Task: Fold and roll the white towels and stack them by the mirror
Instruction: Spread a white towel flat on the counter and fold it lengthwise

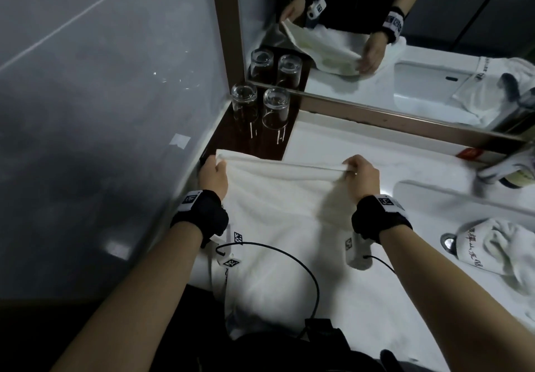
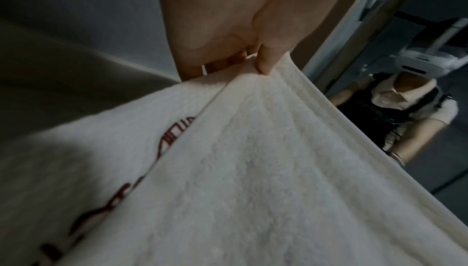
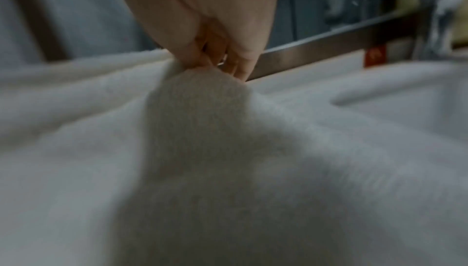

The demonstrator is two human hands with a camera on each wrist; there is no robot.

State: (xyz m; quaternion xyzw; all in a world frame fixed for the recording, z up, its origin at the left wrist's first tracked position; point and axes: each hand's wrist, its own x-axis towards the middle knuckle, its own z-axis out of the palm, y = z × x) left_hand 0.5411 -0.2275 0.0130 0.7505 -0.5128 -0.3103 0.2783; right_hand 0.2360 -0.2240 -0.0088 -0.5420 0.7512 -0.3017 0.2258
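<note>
A white towel (image 1: 278, 206) lies spread on the white counter in front of me, its near end hanging over the counter's front edge. My left hand (image 1: 214, 173) pinches the far left corner of the towel (image 2: 253, 150). My right hand (image 1: 360, 173) pinches the far right corner and lifts the towel (image 3: 202, 130) a little off the counter. Between the hands the far edge runs taut. In the left wrist view my left hand (image 2: 253, 64) holds two layers, with red lettering on the lower one. My right hand (image 3: 217, 60) bunches the cloth.
Two upturned glasses (image 1: 260, 106) stand on a dark wooden tray (image 1: 260, 145) in the back left corner. The mirror (image 1: 405, 24) runs along the back. A sink (image 1: 463, 206) lies to the right, a crumpled lettered towel (image 1: 498, 253) by it. A tap (image 1: 515, 168) stands at far right.
</note>
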